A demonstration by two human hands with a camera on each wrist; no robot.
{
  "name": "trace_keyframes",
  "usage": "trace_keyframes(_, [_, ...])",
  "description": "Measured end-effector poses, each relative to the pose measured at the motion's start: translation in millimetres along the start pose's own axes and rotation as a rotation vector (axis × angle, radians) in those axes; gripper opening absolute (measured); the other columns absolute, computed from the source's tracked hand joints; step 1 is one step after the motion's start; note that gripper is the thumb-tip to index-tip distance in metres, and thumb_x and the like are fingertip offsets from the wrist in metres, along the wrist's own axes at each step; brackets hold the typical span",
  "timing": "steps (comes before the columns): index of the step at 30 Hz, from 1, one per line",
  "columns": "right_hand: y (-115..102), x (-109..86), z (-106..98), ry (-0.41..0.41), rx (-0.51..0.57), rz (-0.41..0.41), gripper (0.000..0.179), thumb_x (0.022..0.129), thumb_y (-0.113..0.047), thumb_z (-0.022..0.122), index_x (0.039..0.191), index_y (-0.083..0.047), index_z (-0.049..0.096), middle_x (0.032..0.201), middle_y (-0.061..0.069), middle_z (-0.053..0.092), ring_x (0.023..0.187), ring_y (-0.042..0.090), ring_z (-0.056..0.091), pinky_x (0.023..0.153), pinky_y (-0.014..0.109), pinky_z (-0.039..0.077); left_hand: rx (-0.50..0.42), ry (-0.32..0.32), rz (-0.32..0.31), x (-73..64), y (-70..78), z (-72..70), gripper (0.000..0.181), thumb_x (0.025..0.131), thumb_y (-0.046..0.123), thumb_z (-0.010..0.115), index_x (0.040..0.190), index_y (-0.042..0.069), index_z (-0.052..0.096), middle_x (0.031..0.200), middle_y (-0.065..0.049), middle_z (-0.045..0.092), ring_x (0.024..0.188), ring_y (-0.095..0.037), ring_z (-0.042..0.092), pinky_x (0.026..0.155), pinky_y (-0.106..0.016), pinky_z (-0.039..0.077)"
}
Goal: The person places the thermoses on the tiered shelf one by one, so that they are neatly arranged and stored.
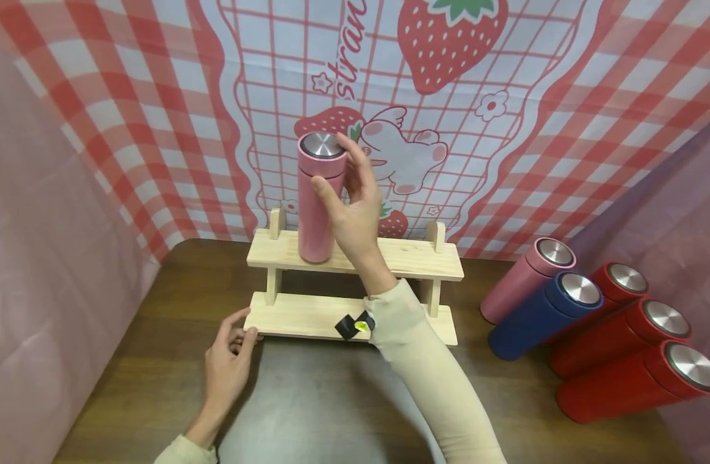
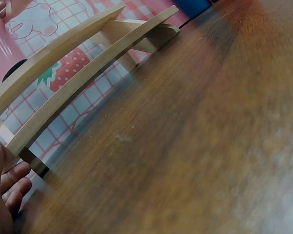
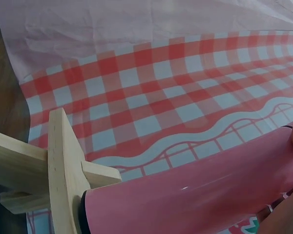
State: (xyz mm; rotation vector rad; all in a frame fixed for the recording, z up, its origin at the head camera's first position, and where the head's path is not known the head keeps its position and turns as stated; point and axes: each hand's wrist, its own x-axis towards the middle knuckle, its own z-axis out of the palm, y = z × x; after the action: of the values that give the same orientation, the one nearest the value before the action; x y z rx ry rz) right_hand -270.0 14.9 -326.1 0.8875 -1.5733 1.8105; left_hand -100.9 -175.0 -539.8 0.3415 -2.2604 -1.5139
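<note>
My right hand [image 1: 357, 216] grips a pink thermos bottle [image 1: 317, 212] near its silver-topped lid, thumb in front and fingers round the right side. The bottle stands nearly upright at the left part of the upper board of a two-tier wooden display rack [image 1: 404, 258]. In the right wrist view, the dark base of the pink bottle [image 3: 185, 190] is right at the board's surface. At the rack's lower left end, my left hand [image 1: 230, 361] holds the corner of the lower board between thumb and fingers. The left wrist view has the left hand [image 2: 7, 190] at that board's end.
On the right of the brown table [image 1: 140, 361] stand another pink bottle [image 1: 526, 280], a blue bottle [image 1: 543, 316] and several red bottles [image 1: 639, 380]. Behind the rack hangs a strawberry-print cloth [image 1: 494, 148]. A black strap with a yellow mark [image 1: 355, 325] is at my right cuff.
</note>
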Motion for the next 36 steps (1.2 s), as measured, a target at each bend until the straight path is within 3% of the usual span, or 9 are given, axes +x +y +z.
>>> trace_keyframes(7, [6, 0.6, 8, 0.002, -0.001, -0.008, 0.068, 0.093, 0.013, 0.077, 0.155, 0.008, 0.05, 0.145, 0.03, 0.063, 0.128, 0.027, 0.067, 0.112, 0.047, 0.056, -0.02, -0.013, 0.005, -0.2, -0.4, 2.0, 0.037, 0.109, 0.008, 0.07, 0.146, 0.009, 0.067, 0.092, -0.012, 0.081, 0.071, -0.008, 0.062, 0.066, -0.017, 0.049])
trace_keyframes(14, [10, 0.9, 15, -0.005, -0.017, -0.011, 0.068, 0.093, 0.012, 0.079, 0.155, 0.009, 0.05, 0.147, 0.031, 0.062, 0.13, 0.035, 0.067, 0.112, 0.045, 0.056, -0.024, -0.009, 0.014, 0.0, -1.9, 4.0, 0.037, 0.109, 0.008, 0.071, 0.146, 0.009, 0.068, 0.092, -0.012, 0.081, 0.07, -0.007, 0.062, 0.066, -0.017, 0.049])
trace_keyframes(24, [14, 2.9, 19, 0.0, -0.015, 0.018, 0.069, 0.094, 0.009, 0.079, 0.157, 0.007, 0.05, 0.15, 0.029, 0.061, 0.132, 0.032, 0.066, 0.114, 0.042, 0.054, -0.018, 0.004, 0.024, 1.2, -1.9, 5.3, 0.037, 0.107, 0.005, 0.071, 0.144, 0.007, 0.068, 0.089, -0.012, 0.08, 0.068, -0.005, 0.06, 0.064, -0.016, 0.048])
trace_keyframes(36, [14, 3.5, 21, -0.082, -0.069, 0.052, 0.069, 0.098, 0.001, 0.08, 0.159, 0.001, 0.048, 0.152, 0.026, 0.06, 0.133, 0.03, 0.065, 0.114, 0.037, 0.053, -0.015, 0.007, 0.026, 0.7, -4.8, 2.0, 0.037, 0.108, 0.006, 0.071, 0.145, 0.008, 0.068, 0.089, -0.011, 0.08, 0.069, -0.006, 0.061, 0.065, -0.016, 0.048])
